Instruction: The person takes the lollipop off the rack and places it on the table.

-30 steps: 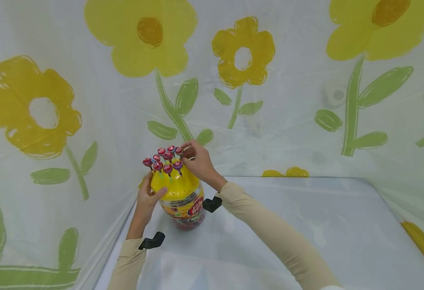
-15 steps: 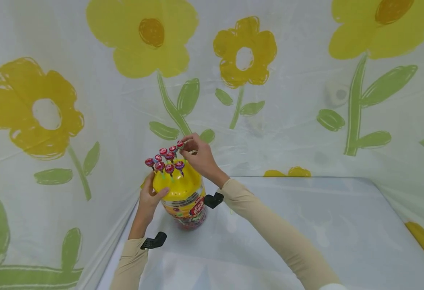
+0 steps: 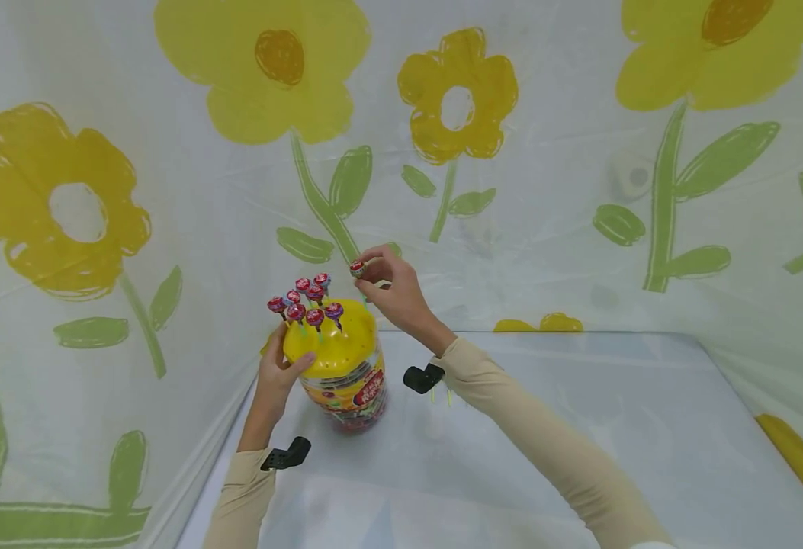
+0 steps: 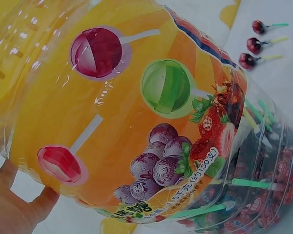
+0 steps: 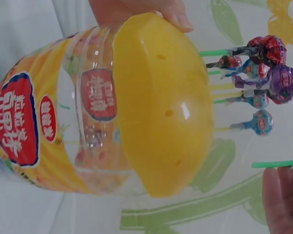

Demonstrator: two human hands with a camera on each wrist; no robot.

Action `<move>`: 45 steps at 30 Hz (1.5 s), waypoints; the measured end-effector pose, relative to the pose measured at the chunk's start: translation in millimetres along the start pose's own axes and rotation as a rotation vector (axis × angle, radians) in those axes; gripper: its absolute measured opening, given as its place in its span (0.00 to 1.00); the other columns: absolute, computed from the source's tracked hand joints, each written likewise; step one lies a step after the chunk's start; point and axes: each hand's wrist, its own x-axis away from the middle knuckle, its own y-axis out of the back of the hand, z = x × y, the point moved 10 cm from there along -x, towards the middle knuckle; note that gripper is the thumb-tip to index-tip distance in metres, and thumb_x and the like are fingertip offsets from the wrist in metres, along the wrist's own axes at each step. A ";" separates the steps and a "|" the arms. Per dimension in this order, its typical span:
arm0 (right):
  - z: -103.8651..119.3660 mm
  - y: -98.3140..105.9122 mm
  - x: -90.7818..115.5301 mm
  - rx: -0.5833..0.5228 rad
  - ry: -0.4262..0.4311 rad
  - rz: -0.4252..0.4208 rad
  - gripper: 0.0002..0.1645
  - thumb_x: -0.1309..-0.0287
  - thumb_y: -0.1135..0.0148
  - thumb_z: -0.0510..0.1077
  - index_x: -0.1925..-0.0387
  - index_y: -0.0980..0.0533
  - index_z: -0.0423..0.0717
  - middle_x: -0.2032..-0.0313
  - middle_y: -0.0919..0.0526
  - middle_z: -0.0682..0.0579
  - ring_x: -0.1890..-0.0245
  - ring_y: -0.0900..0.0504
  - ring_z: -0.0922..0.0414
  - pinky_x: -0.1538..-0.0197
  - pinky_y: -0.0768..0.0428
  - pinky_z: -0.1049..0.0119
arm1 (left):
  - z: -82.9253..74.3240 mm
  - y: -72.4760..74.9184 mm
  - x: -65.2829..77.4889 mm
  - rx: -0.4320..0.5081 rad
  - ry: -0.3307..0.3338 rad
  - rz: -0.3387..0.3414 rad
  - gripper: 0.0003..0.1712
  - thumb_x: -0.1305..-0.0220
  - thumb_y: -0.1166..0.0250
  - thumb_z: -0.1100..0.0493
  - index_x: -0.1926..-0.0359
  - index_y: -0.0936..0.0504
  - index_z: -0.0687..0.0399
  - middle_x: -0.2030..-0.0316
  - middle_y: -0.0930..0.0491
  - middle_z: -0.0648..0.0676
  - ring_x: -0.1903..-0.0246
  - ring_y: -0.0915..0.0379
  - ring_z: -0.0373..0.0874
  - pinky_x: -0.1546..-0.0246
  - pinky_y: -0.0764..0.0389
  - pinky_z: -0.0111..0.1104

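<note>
On my screen the right hand (image 3: pixel 396 286) pinches one lollipop (image 3: pixel 357 268), its fingers closed on it with the green stick hanging below. That lollipop is just beside the far right edge of the lid (image 3: pixel 349 347), and the right wrist view gives me a gap between stick and lid. The left hand (image 3: pixel 279 375) holds the jar (image 3: pixel 346 393) by the lid's left side, thumb on the near rim, the other fingers curled round, partly out of my sight. The jar stands near the left edge of the desk (image 3: pixel 579 412).

Between the hands I have a tight cluster of standing lollipops (image 3: pixel 315 293), crowding the left and far part of the lid; small holes (image 5: pixel 169 113) show in its side. More lollipops (image 4: pixel 259 209) fill the jar's bottom. The left wrist view shows me three loose lollipops (image 4: pixel 254 45) on the desk. In the head view I see sticks (image 3: pixel 450 396) below the right sleeve (image 3: pixel 525 431), which, with the wrist camera (image 3: pixel 423 377), blocks the rest. A flowered cloth (image 3: pixel 559 175) hangs behind the desk.
</note>
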 end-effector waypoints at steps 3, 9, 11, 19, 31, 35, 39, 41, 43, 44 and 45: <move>-0.3 7.1 2.9 0.006 0.004 -0.001 0.14 0.50 0.45 0.29 0.59 0.33 0.35 0.68 0.22 0.40 0.73 0.24 0.48 0.73 0.21 0.63 | 0.0 0.4 -0.1 -0.002 -0.004 -0.001 0.42 0.45 0.39 0.57 0.34 0.52 0.39 0.38 0.45 0.48 0.43 0.42 0.46 0.44 0.37 0.41; -11.8 21.3 9.9 0.020 -0.020 -0.002 0.15 0.50 0.44 0.30 0.58 0.32 0.37 0.69 0.23 0.41 0.74 0.23 0.48 0.75 0.21 0.62 | 0.7 1.1 -0.1 -0.002 -0.003 -0.005 0.41 0.45 0.39 0.57 0.35 0.51 0.37 0.39 0.43 0.47 0.45 0.41 0.44 0.45 0.36 0.39; -13.8 26.0 12.4 0.024 -0.027 -0.006 0.15 0.50 0.44 0.30 0.58 0.32 0.36 0.69 0.23 0.39 0.74 0.23 0.47 0.75 0.21 0.60 | 0.5 0.6 -0.1 0.000 -0.008 0.000 0.41 0.45 0.39 0.58 0.35 0.51 0.37 0.39 0.43 0.47 0.45 0.41 0.44 0.45 0.36 0.37; -19.0 47.4 22.7 0.017 -0.077 -0.032 0.16 0.51 0.44 0.29 0.57 0.33 0.32 0.68 0.24 0.35 0.72 0.25 0.39 0.75 0.22 0.51 | -1.0 -3.3 -0.1 0.004 -0.030 0.013 0.41 0.44 0.40 0.59 0.34 0.52 0.39 0.39 0.43 0.48 0.45 0.41 0.43 0.48 0.34 0.28; -48.3 80.4 42.3 0.033 -0.204 -0.069 0.16 0.50 0.44 0.31 0.57 0.33 0.34 0.67 0.25 0.35 0.71 0.25 0.38 0.75 0.22 0.49 | -1.1 -1.0 0.9 -0.009 -0.023 0.002 0.41 0.44 0.40 0.59 0.34 0.52 0.38 0.39 0.43 0.49 0.44 0.42 0.43 0.46 0.35 0.32; -58.9 89.4 51.5 0.057 -0.239 -0.079 0.16 0.50 0.43 0.31 0.57 0.33 0.34 0.67 0.25 0.36 0.72 0.24 0.42 0.75 0.22 0.50 | -1.9 -1.3 0.9 -0.003 -0.028 0.003 0.41 0.44 0.40 0.59 0.34 0.51 0.38 0.39 0.42 0.49 0.44 0.42 0.43 0.48 0.33 0.28; -68.2 97.0 61.2 0.075 -0.266 -0.087 0.17 0.50 0.43 0.31 0.57 0.33 0.33 0.68 0.25 0.35 0.73 0.24 0.43 0.75 0.23 0.48 | -1.0 -1.6 0.5 0.004 -0.029 0.002 0.41 0.45 0.40 0.59 0.35 0.51 0.38 0.40 0.42 0.49 0.45 0.41 0.43 0.49 0.33 0.25; -72.4 100.2 66.1 0.077 -0.278 -0.088 0.17 0.50 0.43 0.31 0.57 0.34 0.33 0.69 0.26 0.35 0.73 0.24 0.43 0.75 0.23 0.48 | -0.3 -1.2 0.5 0.007 -0.029 -0.002 0.41 0.45 0.39 0.59 0.35 0.51 0.38 0.40 0.41 0.49 0.45 0.41 0.43 0.50 0.33 0.25; -76.1 103.3 70.8 0.078 -0.287 -0.090 0.17 0.50 0.43 0.32 0.57 0.34 0.33 0.69 0.26 0.35 0.74 0.24 0.44 0.75 0.23 0.48 | -0.6 -1.2 0.6 0.005 -0.033 -0.003 0.41 0.45 0.40 0.59 0.35 0.51 0.39 0.40 0.42 0.50 0.45 0.41 0.43 0.50 0.33 0.24; -77.7 104.8 73.2 0.082 -0.291 -0.091 0.17 0.50 0.42 0.32 0.57 0.34 0.33 0.69 0.26 0.35 0.74 0.24 0.44 0.75 0.23 0.49 | 0.0 -1.1 0.5 0.006 -0.031 -0.004 0.41 0.45 0.39 0.59 0.35 0.51 0.39 0.40 0.42 0.50 0.45 0.41 0.43 0.50 0.33 0.24; -79.4 106.4 75.5 0.087 -0.293 -0.093 0.17 0.50 0.42 0.33 0.57 0.34 0.33 0.69 0.26 0.35 0.74 0.24 0.45 0.76 0.22 0.50 | 0.2 -1.2 0.4 0.009 -0.031 -0.004 0.41 0.45 0.39 0.59 0.35 0.51 0.39 0.40 0.41 0.50 0.45 0.41 0.43 0.50 0.33 0.24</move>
